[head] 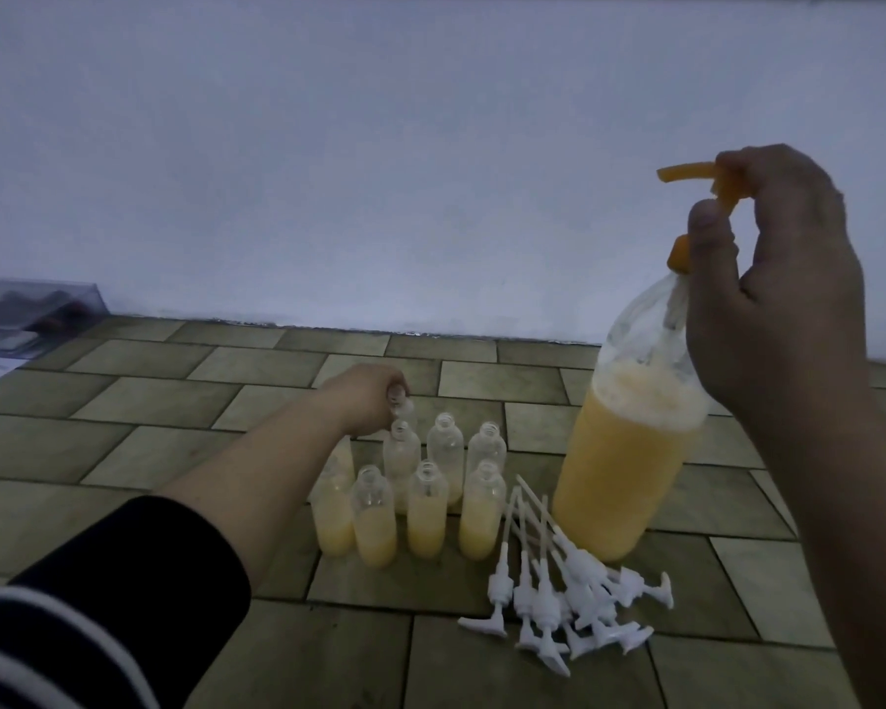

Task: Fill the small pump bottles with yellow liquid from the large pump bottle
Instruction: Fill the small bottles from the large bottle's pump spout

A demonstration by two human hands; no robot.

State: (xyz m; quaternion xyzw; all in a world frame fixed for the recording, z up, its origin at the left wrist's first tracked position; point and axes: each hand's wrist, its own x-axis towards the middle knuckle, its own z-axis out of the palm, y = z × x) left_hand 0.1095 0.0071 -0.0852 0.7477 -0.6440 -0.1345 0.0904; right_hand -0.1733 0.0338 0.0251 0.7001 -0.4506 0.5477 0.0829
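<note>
A: what's seen nearest? A heap of white pump heads is spread on the tiled floor, below the right hand.

B: and that hand is curled round the orange pump of the large bottle, half filled with yellow liquid. No label can be read.

A: further left, the small bottles are grouped, the front four part-filled. One at the back is pinched at its neck by the left hand.

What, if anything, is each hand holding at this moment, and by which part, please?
The right hand grips the large pump bottle by its orange pump head. The left hand pinches a small bottle at its neck.
</note>
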